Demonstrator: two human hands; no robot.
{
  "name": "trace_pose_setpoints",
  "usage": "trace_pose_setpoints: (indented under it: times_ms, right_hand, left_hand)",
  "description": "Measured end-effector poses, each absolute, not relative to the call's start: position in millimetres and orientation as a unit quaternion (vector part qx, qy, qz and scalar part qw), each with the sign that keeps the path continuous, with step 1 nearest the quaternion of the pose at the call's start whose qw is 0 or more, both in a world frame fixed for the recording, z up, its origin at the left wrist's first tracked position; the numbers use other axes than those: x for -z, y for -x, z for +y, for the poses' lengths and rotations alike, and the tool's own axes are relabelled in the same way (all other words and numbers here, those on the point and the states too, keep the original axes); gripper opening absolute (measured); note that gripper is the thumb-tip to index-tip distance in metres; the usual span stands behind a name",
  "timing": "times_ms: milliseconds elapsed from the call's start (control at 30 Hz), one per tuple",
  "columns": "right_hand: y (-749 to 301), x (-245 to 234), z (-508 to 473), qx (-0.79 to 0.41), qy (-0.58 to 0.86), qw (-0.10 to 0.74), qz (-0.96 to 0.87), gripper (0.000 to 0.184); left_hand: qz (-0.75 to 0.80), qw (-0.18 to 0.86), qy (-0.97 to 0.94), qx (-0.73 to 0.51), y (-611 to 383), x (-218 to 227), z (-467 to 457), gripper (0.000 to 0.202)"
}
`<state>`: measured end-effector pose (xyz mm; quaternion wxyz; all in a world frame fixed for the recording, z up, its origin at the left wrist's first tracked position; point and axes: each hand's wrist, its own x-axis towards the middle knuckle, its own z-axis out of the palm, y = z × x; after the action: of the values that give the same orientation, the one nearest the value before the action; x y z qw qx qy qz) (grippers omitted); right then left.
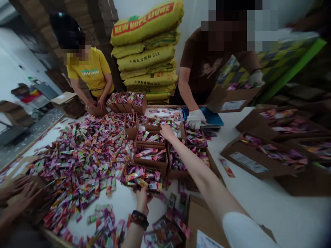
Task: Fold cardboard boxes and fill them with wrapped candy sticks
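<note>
Head view: near wall of front box [123, 173] appears grasped by left hand [143, 199], fingers curled at the cardboard; underside of the grip is hidden. Box is heaped with sachets [136, 174], directly beyond the left grip; whether its base is supported by the table [156, 207] can't be told. Right hand [167, 132] is placed well beyond the left grip, at the right end of far box [152, 127]; whether the rim is pinched or only touched can't be told. Middle box [150, 162], also filled, is set between the two hands.

Main pile [85, 148] is spread left of the left grip; more loose sachets [165, 224] are scattered to its near right, beside open carton [200, 208].

Risks, as judged: spill over the near rim if front box is tipped, since the fill is heaped high and only one wall appears held. Wall could be bent if the whole load is taken there. Neighbouring boxes could be snagged, as rims are packed tight. Hand clash possible too: co-worker's gloved hand [196, 119] is seen just right of the right hand. Sachets could be trapped under a box set down nearby.
</note>
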<state>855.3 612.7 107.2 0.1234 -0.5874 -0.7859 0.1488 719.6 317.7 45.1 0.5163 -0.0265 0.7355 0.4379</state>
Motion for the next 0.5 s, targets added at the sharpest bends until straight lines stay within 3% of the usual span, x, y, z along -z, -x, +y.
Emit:
trace_pose_setpoints:
  times_ms: [133, 267, 500]
  right_hand:
    - [-835.7, -85.3, 651.6, -0.146, 0.598, 0.048, -0.787, 0.055]
    - [-823.6, -66.0, 662.8, -0.173, 0.584, 0.006, -0.793, 0.034]
    - [-848.9, -65.6, 703.6, -0.212, 0.619, -0.002, -0.756, 0.035]
  left_hand:
    - [0.751, 0.525, -0.013, -0.4, -705.7, -36.7, 325.4, 0.025]
    - [0.755, 0.523, -0.049, -0.393, -683.9, -22.0, 321.4, 0.03]
    - [0.746, 0.533, -0.04, -0.398, -657.6, 1.7, 303.0, 0.06]
